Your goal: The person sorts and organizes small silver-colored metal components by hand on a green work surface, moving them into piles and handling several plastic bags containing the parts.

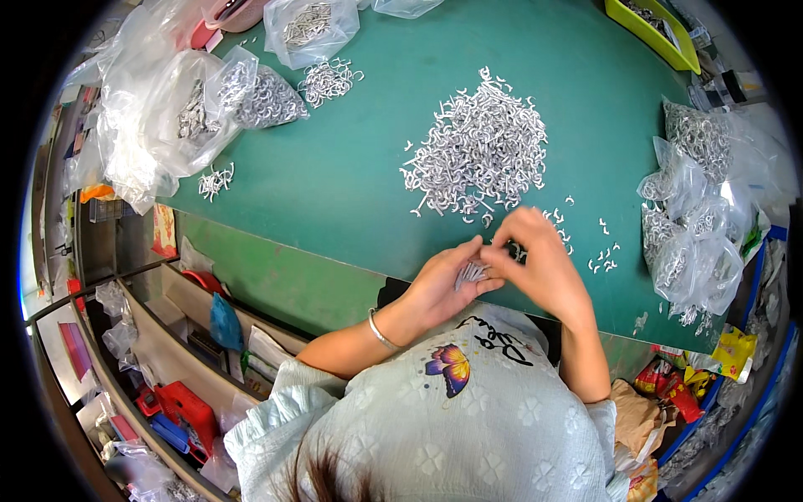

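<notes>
At the near edge of the green table, my left hand (442, 284) is curled around several slim silver metal pieces (472, 272) lying side by side. My right hand (539, 263) bends over it, thumb and fingers pinched together at the left fingertips. Whatever the right fingers grip is too small to make out. Just beyond both hands spreads a large heap of small curved silver metal pieces (481, 151). A few loose curved pieces (602, 259) lie to the right of my right hand.
Clear plastic bags of metal parts (259, 96) stand at the far left, beside a small pile of ring-like pieces (329, 81). More filled bags (690, 217) line the right edge. A yellow-green tray (657, 33) sits at the far right. An open drawer (196, 335) is at lower left.
</notes>
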Demonstrator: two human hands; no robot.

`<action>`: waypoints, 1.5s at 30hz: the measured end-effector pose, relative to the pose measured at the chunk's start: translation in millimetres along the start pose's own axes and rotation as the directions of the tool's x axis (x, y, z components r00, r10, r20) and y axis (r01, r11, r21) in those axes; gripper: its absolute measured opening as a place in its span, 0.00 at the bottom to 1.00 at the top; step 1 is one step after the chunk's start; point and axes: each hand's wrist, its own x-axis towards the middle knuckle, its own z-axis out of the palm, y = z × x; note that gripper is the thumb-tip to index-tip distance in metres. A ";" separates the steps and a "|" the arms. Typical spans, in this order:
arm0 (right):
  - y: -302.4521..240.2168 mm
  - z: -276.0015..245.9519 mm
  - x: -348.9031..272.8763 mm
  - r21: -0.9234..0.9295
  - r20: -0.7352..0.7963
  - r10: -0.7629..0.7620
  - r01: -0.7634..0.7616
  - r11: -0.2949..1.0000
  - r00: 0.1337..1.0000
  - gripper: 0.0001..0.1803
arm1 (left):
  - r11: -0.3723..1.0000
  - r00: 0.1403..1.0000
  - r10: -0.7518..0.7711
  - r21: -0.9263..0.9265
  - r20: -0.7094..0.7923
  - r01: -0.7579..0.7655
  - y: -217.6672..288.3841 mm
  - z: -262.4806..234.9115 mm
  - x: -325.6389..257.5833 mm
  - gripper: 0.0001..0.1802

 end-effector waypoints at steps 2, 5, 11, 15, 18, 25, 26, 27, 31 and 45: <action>11.2 7.3 19.7 -0.138 -0.313 0.003 -0.048 0.989 0.950 0.08 | 0.997 0.958 -0.073 0.051 0.276 0.061 -2.8 -40.2 15.4 0.18; 26.4 12.9 42.3 -0.395 -0.466 -0.102 -0.103 0.913 0.879 0.06 | 0.999 0.862 -0.017 -0.022 0.507 0.032 0.6 -36.0 18.4 0.18; 36.9 4.1 34.3 -0.341 -0.366 -0.038 -0.096 0.935 0.930 0.05 | 0.983 0.998 0.035 0.181 -0.049 -0.026 7.3 7.4 0.6 0.15; 26.9 -7.4 24.6 -0.247 -0.441 -0.037 -0.082 0.966 0.897 0.03 | 0.862 0.973 0.216 0.451 0.087 -0.232 5.3 -3.2 1.4 0.15; 32.0 -10.5 12.9 0.398 -0.231 0.331 -0.222 0.890 0.915 0.01 | 0.718 0.969 0.234 0.657 0.084 -0.230 19.4 4.8 3.5 0.17; 18.0 -0.2 16.5 0.014 -0.332 0.106 -0.107 0.994 0.938 0.06 | 0.970 0.970 -0.193 0.178 0.146 0.166 13.9 -11.0 12.8 0.19; 22.1 2.4 22.9 -0.143 -0.374 0.027 -0.087 0.986 0.927 0.06 | 0.963 0.982 -0.109 0.262 0.152 0.066 8.5 -12.5 12.9 0.18; 25.0 7.5 30.1 -0.297 -0.401 -0.057 -0.071 0.952 0.914 0.06 | 0.940 0.986 -0.022 0.340 0.165 -0.036 3.9 -6.1 8.6 0.18; 28.9 10.6 36.0 -0.552 -0.331 -0.142 -0.070 0.831 0.933 0.06 | 0.840 0.974 0.186 0.494 0.126 -0.225 12.5 -6.0 7.3 0.16; -1.3 1.4 -3.6 -0.004 -0.127 0.064 -0.065 0.998 0.990 0.06 | 1.000 0.998 0.023 0.010 -0.057 -0.023 2.3 11.2 -0.8 0.18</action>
